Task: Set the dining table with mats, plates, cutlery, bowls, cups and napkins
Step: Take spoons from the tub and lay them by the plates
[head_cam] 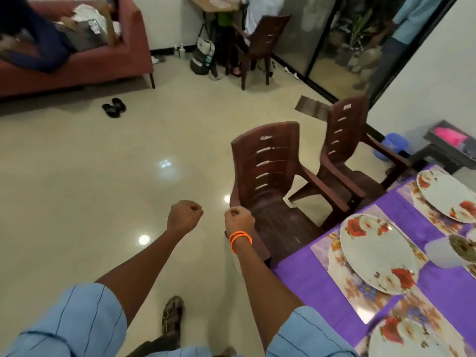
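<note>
Blue sleeves frame both forearms, stretched forward over the floor beside the surface point(322, 282); the left hand point(184, 215) and right hand point(238, 217) are each clenched, the grip empty in both, which suits a person walking off to fetch more things, as I judge it. On the right, the purple-covered surface carries floral mats point(334, 256), each laid square to an edge so a plate sits centred on it: one plate point(377, 253) faces the near chair point(268, 181), another plate point(445, 197) lies further along by the second chair point(347, 140), and a third shows at the bottom edge. A grey bowl point(443, 253) stands just beside the near plate. No cutlery, cups or napkins show yet. Beyond, sandals point(114, 106) lie before a red sofa point(103, 60).
</note>
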